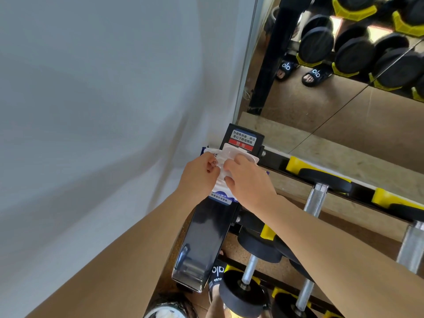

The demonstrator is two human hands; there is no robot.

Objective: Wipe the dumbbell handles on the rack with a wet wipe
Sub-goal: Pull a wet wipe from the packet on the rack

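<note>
Pack of wet wipes (221,191) resting atop the black rack post (206,237), beside the wall (91,111). Left hand (198,174) pinching the pack; right hand (246,180) with fingers (229,165) curled at its white lid (231,152). Soft, light, probably slippery; best pinched by a corner. Dumbbell handles (315,200) close on the right, open room above them.

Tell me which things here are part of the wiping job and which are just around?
Part of the job:
left hand
right hand
wet wipe pack
dumbbell handles
rack

Just around:
warning label
mirror
white curtain
sandal
</note>
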